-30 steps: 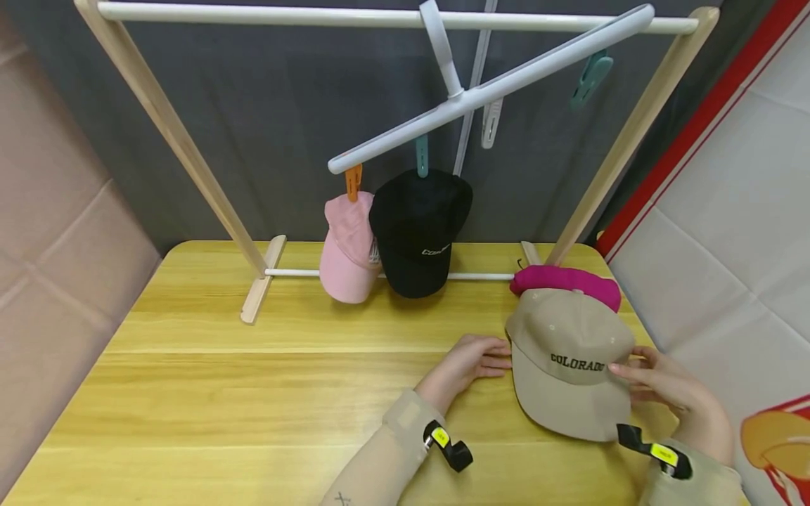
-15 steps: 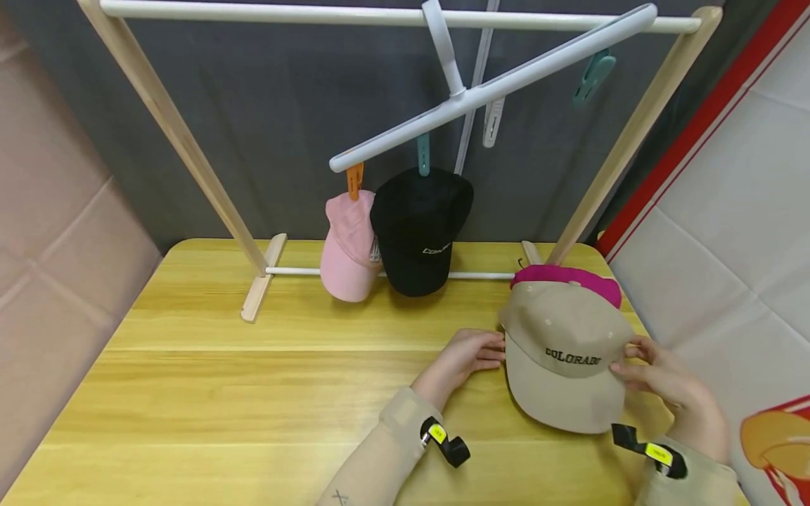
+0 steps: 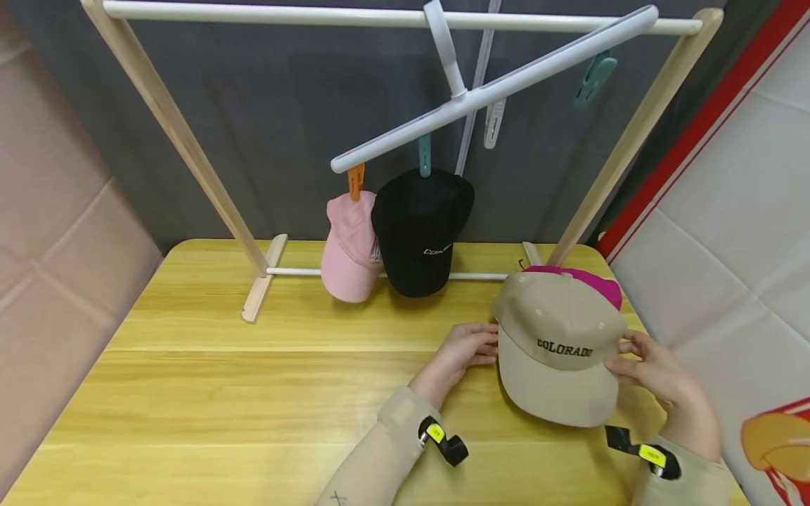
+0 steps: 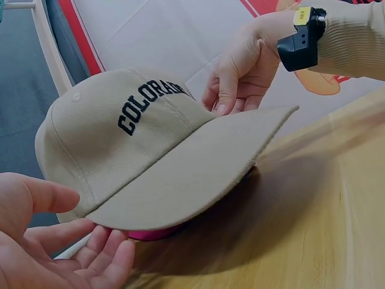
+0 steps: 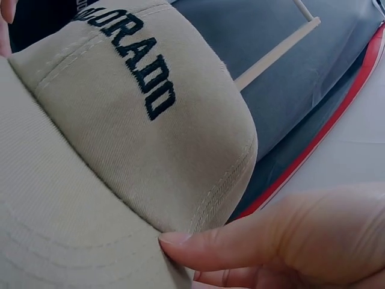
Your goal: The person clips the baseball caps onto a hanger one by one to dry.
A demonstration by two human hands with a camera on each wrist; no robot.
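Note:
A beige baseball cap [image 3: 560,344] with COLORADO lettering is raised above the table between both hands, its brim toward me. My right hand [image 3: 658,376] pinches its right side, thumb on top near the brim's corner in the right wrist view. My left hand [image 3: 465,351] holds the opposite side; in the left wrist view its fingers [image 4: 102,250] curl under the brim's corner, with the thumb against the crown. Behind it lies a magenta cap [image 3: 601,284], partly hidden. A pink cap [image 3: 348,260] and a black cap [image 3: 420,225] hang from clips.
A white hanger [image 3: 506,84] hangs tilted from the rack's top rail [image 3: 266,14]. An orange clip [image 3: 356,183] and a teal clip [image 3: 425,156] grip the hung caps. A white clip [image 3: 493,123] and another teal clip [image 3: 595,79] hold nothing. The wooden table [image 3: 253,400] lies below.
Both hands have shifted the beige cap a little left and up in the head view. It now covers more of the magenta cap. The hung caps have not visibly moved.

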